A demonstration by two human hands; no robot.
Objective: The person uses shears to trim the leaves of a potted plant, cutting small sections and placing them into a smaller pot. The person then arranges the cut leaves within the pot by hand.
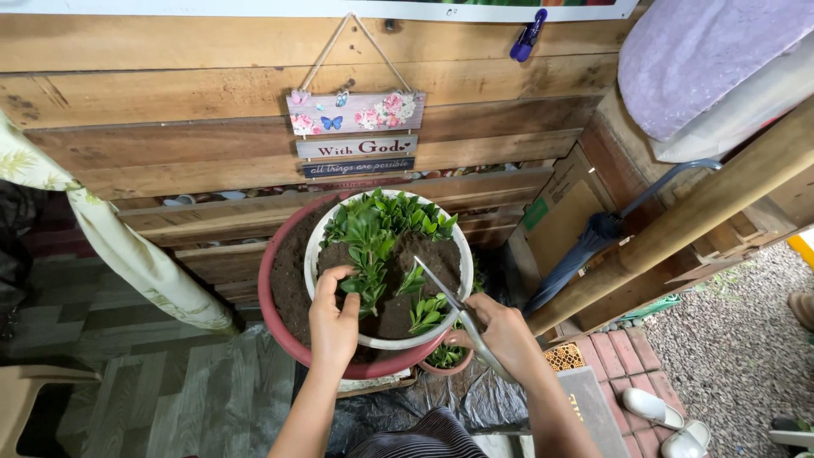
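Fingers (pixel 341 284) of the left hand (pixel 332 326) pinch a leafy stem (pixel 370 288) in the white pot (pixel 462 254); the right hand (pixel 500 326) grips open scissors (pixel 449 301) beside it. Trimming seems underway; blades need closing squarely on the stem.
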